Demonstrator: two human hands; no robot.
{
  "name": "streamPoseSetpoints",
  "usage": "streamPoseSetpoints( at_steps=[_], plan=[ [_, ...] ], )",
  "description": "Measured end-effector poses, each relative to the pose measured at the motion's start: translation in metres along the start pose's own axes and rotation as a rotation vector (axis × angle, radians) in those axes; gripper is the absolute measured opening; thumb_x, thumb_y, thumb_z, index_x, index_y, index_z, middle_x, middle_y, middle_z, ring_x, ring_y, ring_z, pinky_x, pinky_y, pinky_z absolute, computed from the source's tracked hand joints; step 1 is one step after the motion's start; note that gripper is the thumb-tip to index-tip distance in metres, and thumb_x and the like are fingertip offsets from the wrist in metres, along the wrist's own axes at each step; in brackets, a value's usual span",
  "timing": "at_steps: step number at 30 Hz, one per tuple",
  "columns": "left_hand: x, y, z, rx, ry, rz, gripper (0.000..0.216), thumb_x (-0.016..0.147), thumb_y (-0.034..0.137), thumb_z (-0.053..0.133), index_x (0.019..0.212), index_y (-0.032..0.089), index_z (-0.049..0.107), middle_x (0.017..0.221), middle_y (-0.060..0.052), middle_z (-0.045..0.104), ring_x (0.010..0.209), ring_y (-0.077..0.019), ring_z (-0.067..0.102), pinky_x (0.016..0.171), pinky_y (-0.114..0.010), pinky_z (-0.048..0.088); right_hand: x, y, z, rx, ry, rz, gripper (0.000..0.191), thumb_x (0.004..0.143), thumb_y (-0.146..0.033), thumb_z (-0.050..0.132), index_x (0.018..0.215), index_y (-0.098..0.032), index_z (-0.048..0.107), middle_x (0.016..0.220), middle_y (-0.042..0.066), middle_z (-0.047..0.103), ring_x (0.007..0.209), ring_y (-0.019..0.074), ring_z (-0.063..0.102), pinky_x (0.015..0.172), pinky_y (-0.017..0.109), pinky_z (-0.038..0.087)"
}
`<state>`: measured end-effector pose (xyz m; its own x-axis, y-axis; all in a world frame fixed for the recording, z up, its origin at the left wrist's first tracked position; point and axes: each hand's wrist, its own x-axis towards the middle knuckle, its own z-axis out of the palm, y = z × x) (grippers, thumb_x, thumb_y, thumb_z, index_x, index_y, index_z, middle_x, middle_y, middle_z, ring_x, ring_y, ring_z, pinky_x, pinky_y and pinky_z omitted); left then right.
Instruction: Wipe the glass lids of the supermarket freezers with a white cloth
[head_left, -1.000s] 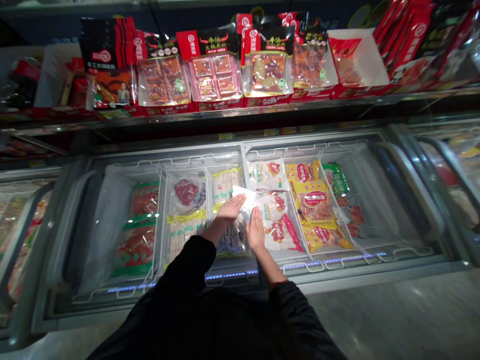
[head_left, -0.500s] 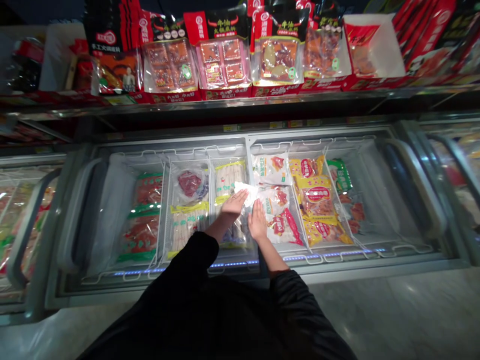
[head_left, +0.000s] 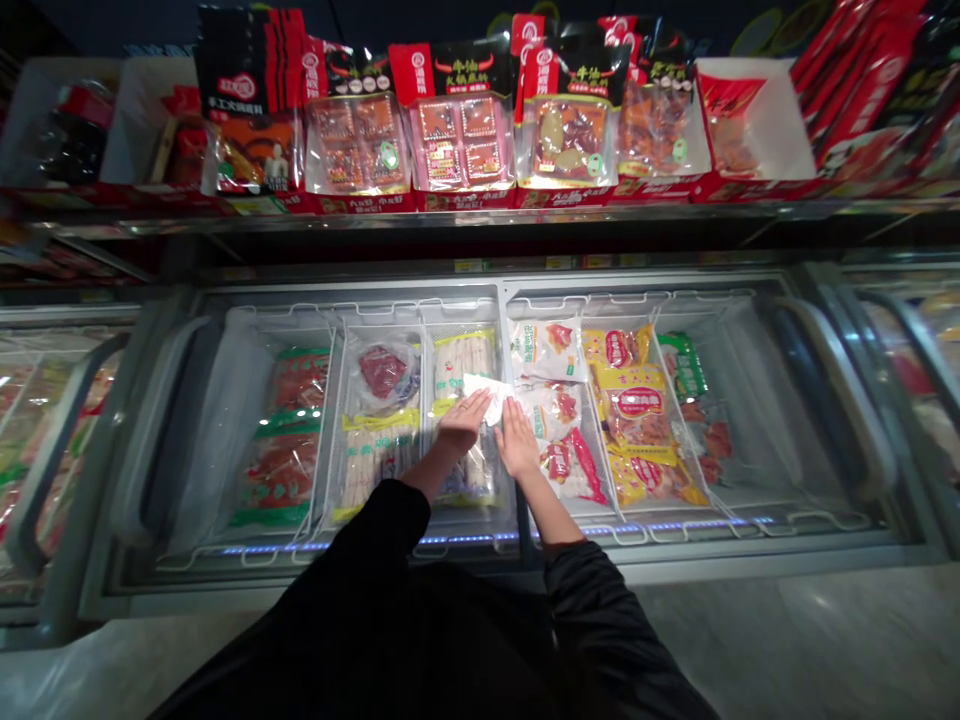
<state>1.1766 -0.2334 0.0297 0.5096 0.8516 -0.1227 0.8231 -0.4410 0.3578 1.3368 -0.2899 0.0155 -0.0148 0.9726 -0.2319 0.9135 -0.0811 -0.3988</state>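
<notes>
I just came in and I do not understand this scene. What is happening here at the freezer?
A person in black sleeves leans over an open chest freezer in a shop. The left hand and right hand lie flat, side by side, on a white packet that rests on the frozen food packs in the middle wire basket. Neither hand grips it. Other packs fill the neighbouring baskets.

A small white cloth (head_left: 484,393), crumpled and flat, lies on the clear freezer lid above the sausage packs, its near edge tucked under the fingertips of both hands.
</notes>
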Motion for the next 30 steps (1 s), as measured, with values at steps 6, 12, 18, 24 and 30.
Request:
streamPoseSetpoints(
  at_steps=[6, 12, 18, 24, 30],
  plan=[
    [-0.019, -0.031, -0.017, 0.024, 0.083, -0.164, 0.061, 0.099, 0.008, 0.032, 0.160, 0.015, 0.033, 0.166, -0.009, 0.032, 0.155, -0.0214, 0.029, 0.125, -0.042, 0.031, 0.006, -0.008, 0.001, -0.050, 0.003, -0.024, 0.064, 0.101, -0.024, 0.027, 0.163, -0.008, 0.021, 0.171, 0.007, 0.018, 0.158, 0.0203, 0.013, 0.129, 0.040, 0.017],
    [-0.045, -0.005, 0.001, 0.029, 0.052, -0.082, 0.063, 0.097, 0.006, 0.039, 0.159, 0.015, 0.034, 0.162, -0.011, 0.040, 0.153, -0.0204, 0.032, 0.124, -0.040, 0.033, 0.013, -0.021, 0.002, -0.048, 0.013, -0.029, 0.063, 0.100, -0.021, 0.027, 0.162, -0.008, 0.024, 0.171, 0.008, 0.019, 0.158, 0.0209, 0.015, 0.129, 0.043, 0.019],
    [-0.009, -0.032, -0.014, 0.023, 0.064, -0.076, 0.063, 0.095, 0.006, 0.043, 0.157, 0.017, 0.040, 0.159, -0.012, 0.044, 0.151, -0.0235, 0.036, 0.122, -0.044, 0.036, 0.030, -0.037, 0.004, -0.034, 0.023, -0.087, 0.064, 0.100, -0.022, 0.029, 0.162, -0.009, 0.024, 0.170, 0.009, 0.021, 0.158, 0.0218, 0.017, 0.128, 0.043, 0.020],
    [-0.039, -0.068, -0.018, 0.027, 0.171, -0.187, 0.061, 0.098, 0.007, 0.041, 0.159, 0.013, 0.036, 0.163, -0.013, 0.038, 0.153, -0.0230, 0.032, 0.123, -0.043, 0.035, 0.050, -0.061, 0.009, 0.010, 0.024, -0.161, 0.063, 0.101, -0.025, 0.027, 0.163, -0.009, 0.023, 0.170, 0.009, 0.021, 0.158, 0.0212, 0.015, 0.130, 0.044, 0.018],
    [-0.069, -0.060, 0.002, 0.033, 0.185, -0.215, 0.055, 0.101, 0.011, 0.042, 0.156, 0.013, 0.040, 0.162, -0.011, 0.041, 0.152, -0.0230, 0.034, 0.124, -0.039, 0.035, 0.044, -0.069, 0.011, -0.012, -0.041, -0.165, 0.062, 0.103, -0.027, 0.026, 0.162, -0.007, 0.025, 0.170, 0.008, 0.020, 0.158, 0.0217, 0.017, 0.129, 0.044, 0.021]
  ],
)
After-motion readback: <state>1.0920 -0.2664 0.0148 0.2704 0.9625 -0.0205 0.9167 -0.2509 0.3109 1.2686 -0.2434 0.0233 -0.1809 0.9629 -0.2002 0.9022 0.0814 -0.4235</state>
